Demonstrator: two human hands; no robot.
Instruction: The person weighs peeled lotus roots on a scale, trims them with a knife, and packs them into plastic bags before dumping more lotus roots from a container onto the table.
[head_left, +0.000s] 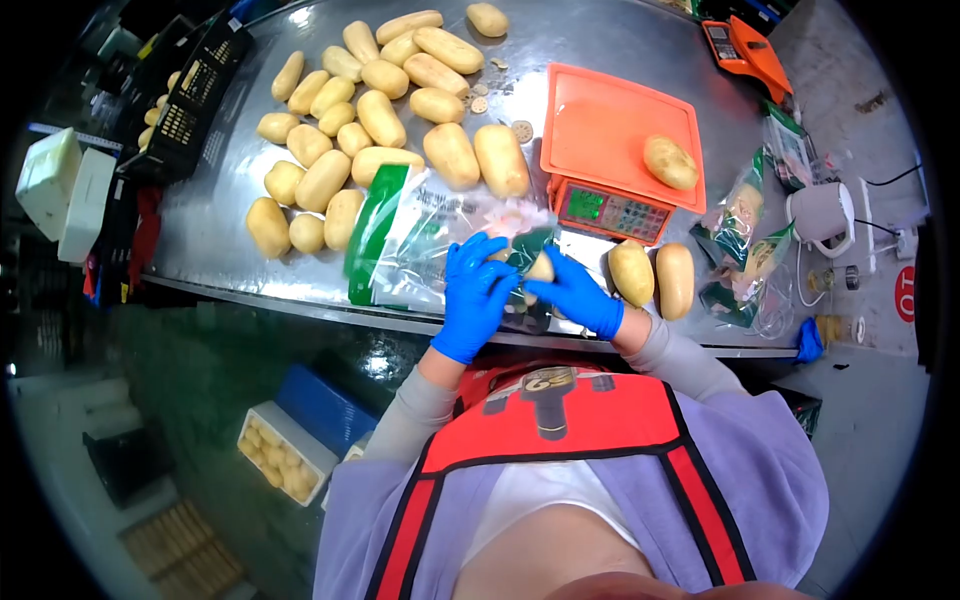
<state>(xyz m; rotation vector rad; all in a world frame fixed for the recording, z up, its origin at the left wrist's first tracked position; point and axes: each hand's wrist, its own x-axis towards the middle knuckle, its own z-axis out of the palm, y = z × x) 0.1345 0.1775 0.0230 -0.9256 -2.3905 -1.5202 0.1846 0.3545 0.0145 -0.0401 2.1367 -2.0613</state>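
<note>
A clear plastic bag (425, 235) with a green band lies near the table's front edge, with a pink print and a dark green end toward my right. My left hand (474, 295), in a blue glove, is closed on the bag, fingers bent over the plastic. My right hand (580, 293), also gloved in blue, is closed at the dark green end, beside a pale lotus root piece (541, 270). Part of that piece is hidden by the fingers and film. Two lotus roots, one rounder (631, 273) and one longer (675, 281), lie right of my right hand.
An orange scale (615, 120) bears one lotus root (670, 163). Several lotus roots (380, 118) spread over the metal table (225, 225). Filled bags (742, 215) sit at the right edge, near a white appliance (822, 215). A black crate (190, 105) stands at the left.
</note>
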